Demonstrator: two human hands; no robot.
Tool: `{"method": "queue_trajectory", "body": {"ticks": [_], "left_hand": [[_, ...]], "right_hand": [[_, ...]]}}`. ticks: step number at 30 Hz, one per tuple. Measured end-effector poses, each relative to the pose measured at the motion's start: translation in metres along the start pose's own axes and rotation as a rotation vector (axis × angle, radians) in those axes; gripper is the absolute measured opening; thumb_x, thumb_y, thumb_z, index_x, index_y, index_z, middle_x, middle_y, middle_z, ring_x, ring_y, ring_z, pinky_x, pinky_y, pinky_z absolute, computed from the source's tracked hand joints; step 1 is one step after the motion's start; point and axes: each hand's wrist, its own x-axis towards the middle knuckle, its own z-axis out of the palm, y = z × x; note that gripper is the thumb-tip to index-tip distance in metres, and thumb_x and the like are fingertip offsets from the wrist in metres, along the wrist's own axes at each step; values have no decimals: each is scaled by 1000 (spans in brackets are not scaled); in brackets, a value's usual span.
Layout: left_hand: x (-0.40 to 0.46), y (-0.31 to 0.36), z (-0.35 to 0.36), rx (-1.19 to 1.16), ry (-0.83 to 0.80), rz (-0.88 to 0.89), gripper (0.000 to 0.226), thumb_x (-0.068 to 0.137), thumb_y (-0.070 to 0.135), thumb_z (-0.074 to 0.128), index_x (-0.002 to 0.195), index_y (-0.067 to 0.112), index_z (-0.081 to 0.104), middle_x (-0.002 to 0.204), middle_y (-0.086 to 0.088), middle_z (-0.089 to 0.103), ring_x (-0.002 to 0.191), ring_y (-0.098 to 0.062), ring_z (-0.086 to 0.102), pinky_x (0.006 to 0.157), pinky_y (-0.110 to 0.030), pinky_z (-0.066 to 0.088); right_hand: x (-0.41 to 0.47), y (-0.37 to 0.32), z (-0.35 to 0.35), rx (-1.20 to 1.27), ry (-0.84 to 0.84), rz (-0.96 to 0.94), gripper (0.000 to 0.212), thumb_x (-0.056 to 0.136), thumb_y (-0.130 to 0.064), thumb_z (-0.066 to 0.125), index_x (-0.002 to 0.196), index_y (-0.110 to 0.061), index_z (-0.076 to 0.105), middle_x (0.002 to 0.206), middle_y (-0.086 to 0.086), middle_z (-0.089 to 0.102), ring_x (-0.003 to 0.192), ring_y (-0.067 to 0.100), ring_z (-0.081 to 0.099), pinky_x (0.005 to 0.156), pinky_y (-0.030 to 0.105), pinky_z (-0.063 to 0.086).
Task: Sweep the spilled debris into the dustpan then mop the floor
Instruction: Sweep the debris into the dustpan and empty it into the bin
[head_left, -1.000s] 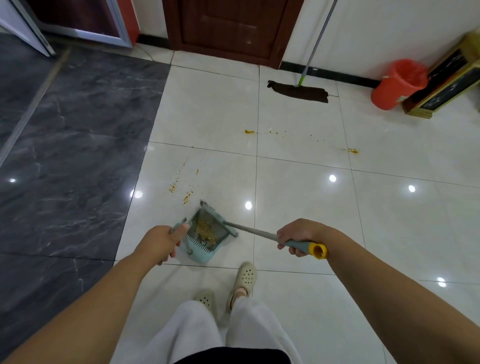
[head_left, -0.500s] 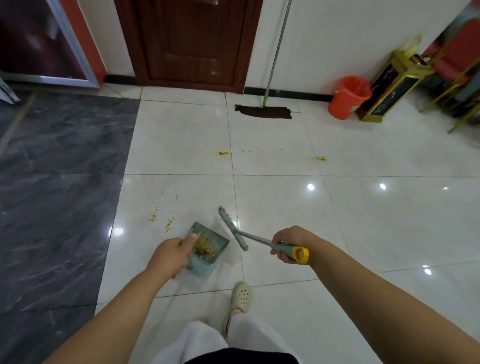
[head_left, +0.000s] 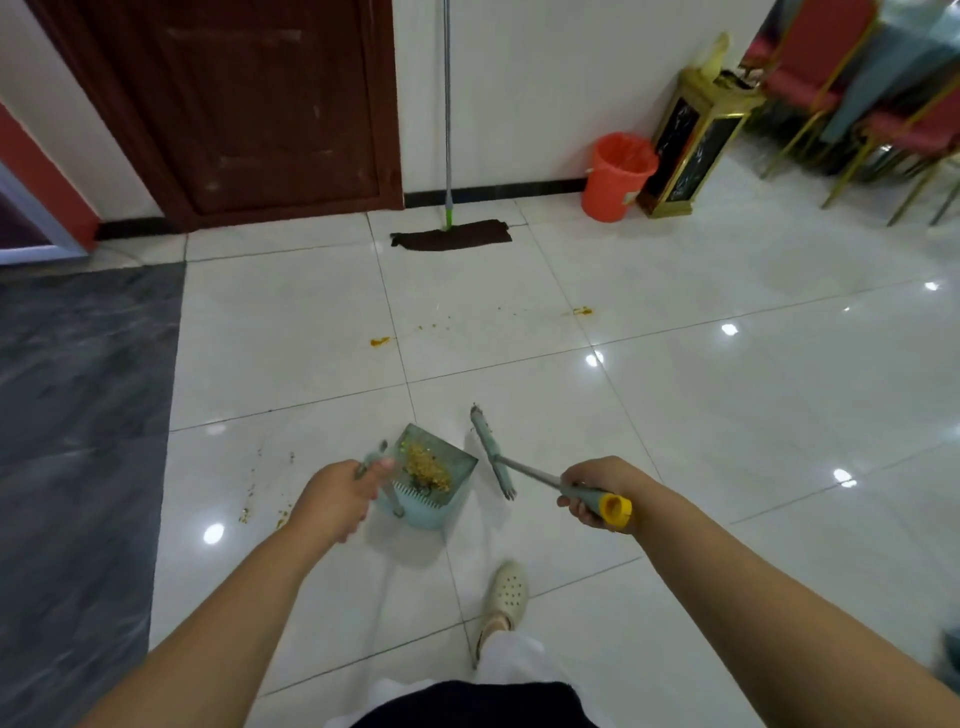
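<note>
Head view: your left hand (head_left: 337, 499) has its grip curled round the handle of the pale blue dustpan (head_left: 434, 480), which sits tilted just in front of you over the white floor tile (head_left: 519, 322). A heap of yellow debris (head_left: 427, 466) lies inside the pan. Your right hand (head_left: 597, 491) has its grip closed on the yellow-capped handle of the broom (head_left: 524, 470); the broom head (head_left: 491, 451) is just beside the dustpan's right edge, apart from it. Whether either tool touches the floor cannot be told. Loose crumbs (head_left: 249, 506) lie on the tile to the left of your left hand, and more specks (head_left: 380, 341) and another spot (head_left: 583, 310) lie farther ahead. The mop (head_left: 451, 235) leans against the far wall by the brown door (head_left: 249, 104), its dark pad flat on the floor. An orange bucket (head_left: 615, 176) stands to its right, next to a gold-framed stand (head_left: 691, 140).
</note>
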Motion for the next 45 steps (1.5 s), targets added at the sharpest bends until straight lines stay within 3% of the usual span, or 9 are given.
{"method": "queue_trajectory", "body": {"ticks": [4, 10, 24, 32, 38, 45], "left_hand": [[38, 66, 30, 56, 27, 8, 54, 87, 60, 48, 71, 10, 59, 48, -2, 51, 38, -16, 44, 39, -20, 37], [86, 155, 73, 98, 56, -6, 58, 86, 65, 44, 73, 10, 59, 51, -3, 53, 40, -16, 46, 39, -20, 38], [268, 351, 117, 91, -17, 170, 62, 89, 62, 38, 75, 6, 60, 54, -7, 53, 45, -21, 47, 44, -25, 38], [403, 483, 125, 106, -99, 185, 60, 84, 65, 44, 72, 9, 61, 47, -1, 51, 41, -16, 45, 38, -23, 38], [478, 574, 164, 79, -185, 224, 49, 86, 54, 52, 73, 8, 60, 50, -1, 52, 42, -14, 44, 37, -24, 37], [554, 683, 246, 124, -64, 268, 56, 80, 66, 49, 71, 12, 61, 47, 0, 53, 38, -13, 46, 34, -22, 37]], "right_hand": [[29, -49, -58, 27, -18, 38, 22, 94, -8, 45, 81, 6, 53, 76, 16, 56, 51, 13, 47, 31, 15, 41], [60, -118, -143, 73, -5, 46, 21, 94, -10, 45, 83, 7, 54, 78, 15, 59, 28, 9, 49, 31, 14, 41], [150, -288, -260, 272, 45, 8, 20, 94, -9, 46, 86, 8, 54, 77, 15, 57, 30, 10, 50, 30, 14, 41], [199, -394, -324, 458, 117, 0, 16, 94, -5, 47, 91, 9, 53, 83, 20, 58, 32, 11, 49, 31, 15, 42], [238, -456, -388, 521, 127, 31, 17, 94, -8, 48, 90, 7, 54, 83, 16, 57, 35, 10, 49, 31, 14, 41], [310, -554, -498, 528, 87, 21, 16, 95, -9, 49, 92, 6, 53, 83, 18, 56, 38, 11, 48, 31, 14, 41]]}}
